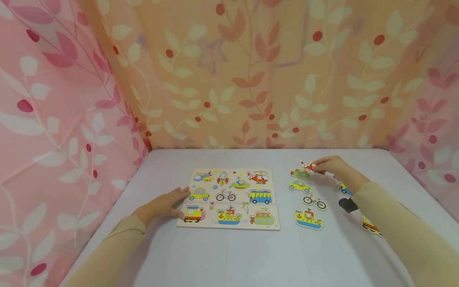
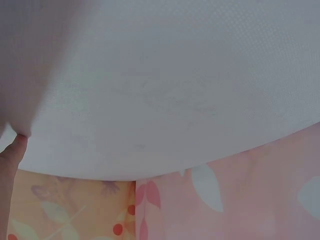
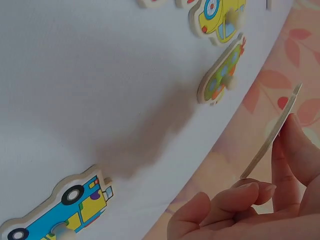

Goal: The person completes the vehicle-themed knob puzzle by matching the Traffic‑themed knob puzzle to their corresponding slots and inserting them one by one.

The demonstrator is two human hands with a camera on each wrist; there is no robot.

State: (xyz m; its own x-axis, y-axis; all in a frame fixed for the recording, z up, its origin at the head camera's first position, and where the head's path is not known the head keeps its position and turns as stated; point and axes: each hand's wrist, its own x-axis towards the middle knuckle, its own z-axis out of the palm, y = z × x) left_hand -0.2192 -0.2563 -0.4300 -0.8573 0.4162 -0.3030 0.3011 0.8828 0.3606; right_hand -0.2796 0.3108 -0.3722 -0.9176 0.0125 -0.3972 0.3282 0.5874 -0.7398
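Note:
My right hand (image 1: pixel 331 165) pinches a red helicopter puzzle piece (image 1: pixel 309 166) above the table, beyond the green submarine piece (image 1: pixel 299 173). The right wrist view shows this thin wooden piece (image 3: pixel 267 137) nearly edge-on between thumb and fingers. My left hand (image 1: pixel 165 205) rests at the left edge of the wooden puzzle board (image 1: pixel 229 228), its thumb by the train picture (image 1: pixel 193 214). Plane, rocket and saucer pictures line the board's top row beside a helicopter picture (image 1: pixel 259 177). In the left wrist view only a fingertip (image 2: pixel 17 150) of that hand shows.
Right of the board lie a yellow car piece (image 1: pixel 299 185), a bicycle piece (image 1: pixel 314 202) and a boat piece (image 1: pixel 308 219). A bus piece (image 3: pixel 75 200), a dark piece (image 1: pixel 348 205) and a train piece (image 1: pixel 371 225) lie near the right forearm. Patterned curtains (image 1: pixel 251 79) enclose the table.

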